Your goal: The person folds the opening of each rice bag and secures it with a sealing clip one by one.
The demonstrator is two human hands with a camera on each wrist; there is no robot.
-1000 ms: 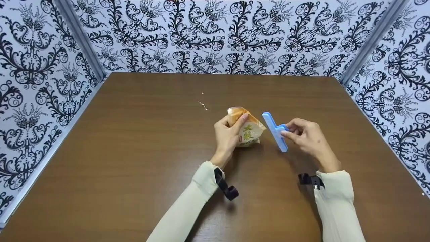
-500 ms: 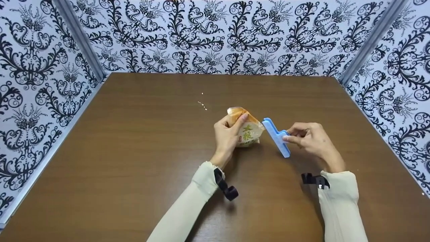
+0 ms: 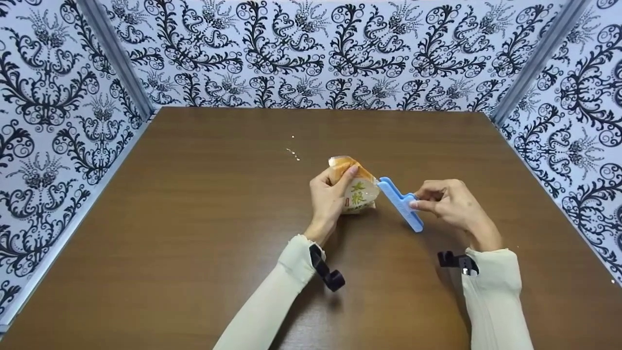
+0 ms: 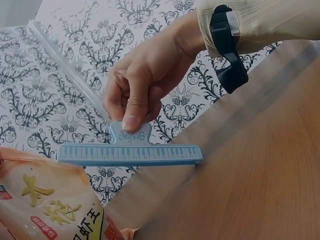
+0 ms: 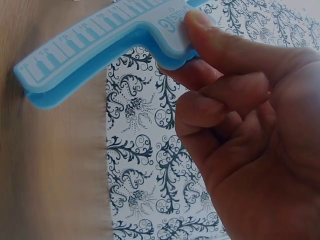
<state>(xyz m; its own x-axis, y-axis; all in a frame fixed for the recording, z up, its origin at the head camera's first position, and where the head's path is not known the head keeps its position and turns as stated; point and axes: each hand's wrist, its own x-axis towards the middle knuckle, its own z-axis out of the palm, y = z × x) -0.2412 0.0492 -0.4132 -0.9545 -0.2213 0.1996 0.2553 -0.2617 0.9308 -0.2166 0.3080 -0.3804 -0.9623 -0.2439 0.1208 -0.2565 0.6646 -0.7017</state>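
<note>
My left hand (image 3: 330, 194) grips a snack bag (image 3: 360, 198) by its orange, folded-over top, thumb on the near side. Cream-coloured with green-yellow printed characters, the bag (image 4: 45, 200) shows larger in the left wrist view. Between thumb and fingers my right hand (image 3: 449, 201) pinches the handle tabs of a long blue bag clip (image 3: 401, 204). Piano keys and the word "Music" decorate the clip (image 5: 90, 37) in the right wrist view. In the head view the clip's upper-left end is right at the bag's right top corner, and its jaw slants down to the right.
A brown wooden table (image 3: 194, 218) lies under both hands. Several small pale crumbs (image 3: 294, 154) are scattered on it, left of and beyond the bag. Black-and-white patterned panels (image 3: 291, 48) rise behind the table and at both sides.
My right hand has shifted slightly right and toward me, turning the clip. The clip's upper end has come from a gap beside the bag to the bag's corner. The left hand stays put.
</note>
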